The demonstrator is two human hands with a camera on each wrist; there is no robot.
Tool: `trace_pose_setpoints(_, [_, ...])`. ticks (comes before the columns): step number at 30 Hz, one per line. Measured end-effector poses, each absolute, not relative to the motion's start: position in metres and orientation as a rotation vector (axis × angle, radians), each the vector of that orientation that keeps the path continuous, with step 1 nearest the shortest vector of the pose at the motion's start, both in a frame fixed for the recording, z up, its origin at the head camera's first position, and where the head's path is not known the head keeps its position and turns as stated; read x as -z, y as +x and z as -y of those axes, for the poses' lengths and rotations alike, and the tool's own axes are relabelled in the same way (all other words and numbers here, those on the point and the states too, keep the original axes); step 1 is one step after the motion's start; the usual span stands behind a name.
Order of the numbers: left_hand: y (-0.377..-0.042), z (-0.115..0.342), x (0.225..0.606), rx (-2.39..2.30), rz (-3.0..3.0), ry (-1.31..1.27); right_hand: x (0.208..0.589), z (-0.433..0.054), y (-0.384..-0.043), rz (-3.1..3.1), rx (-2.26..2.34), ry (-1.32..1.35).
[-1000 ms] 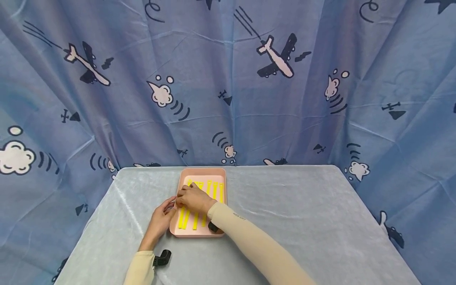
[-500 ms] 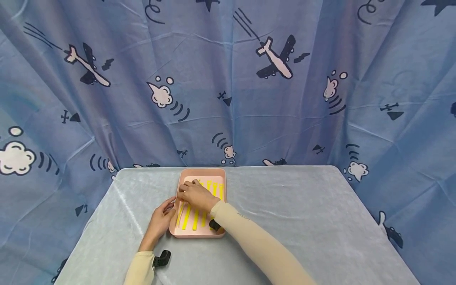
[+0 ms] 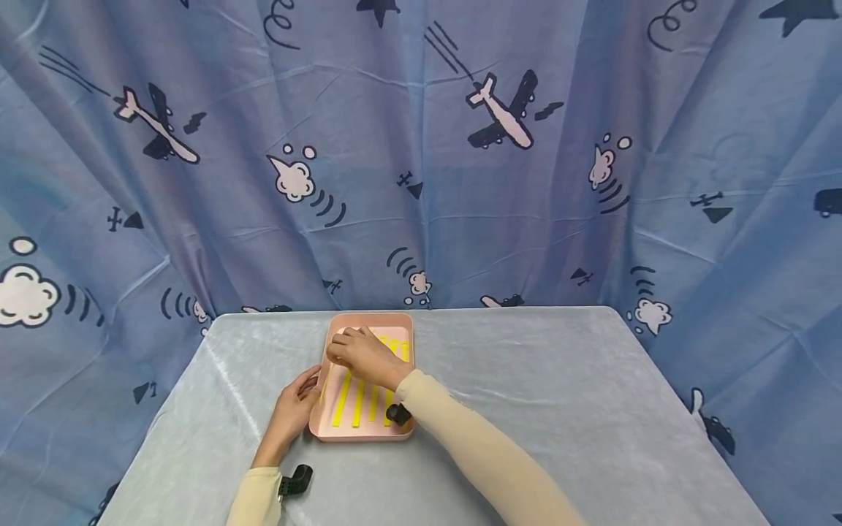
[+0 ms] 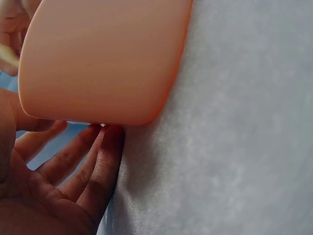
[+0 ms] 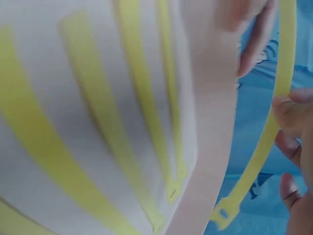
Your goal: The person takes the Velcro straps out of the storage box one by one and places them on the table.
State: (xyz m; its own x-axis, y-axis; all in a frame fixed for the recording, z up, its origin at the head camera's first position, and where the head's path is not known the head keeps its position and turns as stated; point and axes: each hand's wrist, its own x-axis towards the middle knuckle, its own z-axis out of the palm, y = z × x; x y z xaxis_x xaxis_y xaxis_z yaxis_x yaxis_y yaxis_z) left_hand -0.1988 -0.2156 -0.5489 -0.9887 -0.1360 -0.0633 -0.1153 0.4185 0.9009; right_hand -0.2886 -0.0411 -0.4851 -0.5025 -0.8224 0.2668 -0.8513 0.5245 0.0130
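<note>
My right hand (image 3: 368, 358) is over the left part of a pink tray (image 3: 371, 319). It pinches a yellow strap-like cable tie (image 5: 263, 147) between thumb and fingers, and the slotted head hangs down beside the tray wall in the right wrist view. Several more yellow cable ties (image 3: 358, 405) lie lengthwise side by side on the tray floor, partly covered by that hand and arm. Against the tray's left side rests my left hand (image 3: 291, 411). Its fingers (image 4: 105, 156) reach out fairly straight to the tray's outer wall in the left wrist view.
The tray stands on a table with a grey cloth (image 3: 526, 394), left of the middle. A blue curtain (image 3: 421, 146) with airplane prints hangs behind the table's far edge. A black wrist camera (image 3: 397, 414) on the right arm overlaps the tray's lower right corner.
My right hand has risen slightly, drawing one cable tie up from the tray's left side. My left hand stays at the tray wall. The head view has shifted a little.
</note>
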Motion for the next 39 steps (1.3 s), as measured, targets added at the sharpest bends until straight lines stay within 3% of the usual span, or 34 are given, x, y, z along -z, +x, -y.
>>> trace_pose_setpoints(13, [-0.198,0.216,0.55,1.666,2.625,0.232,0.474,0.031,-0.275,2.464,-0.797,1.369])
trace_pose_setpoints(26, [-0.198,0.214,0.551,1.672,2.637,0.266,0.479,0.02,-0.264,2.521,-1.443,0.985])
trace_pose_setpoints(39, [-0.198,0.214,0.55,1.676,2.628,0.274,0.479,0.004,-0.256,2.47,-1.71,0.712])
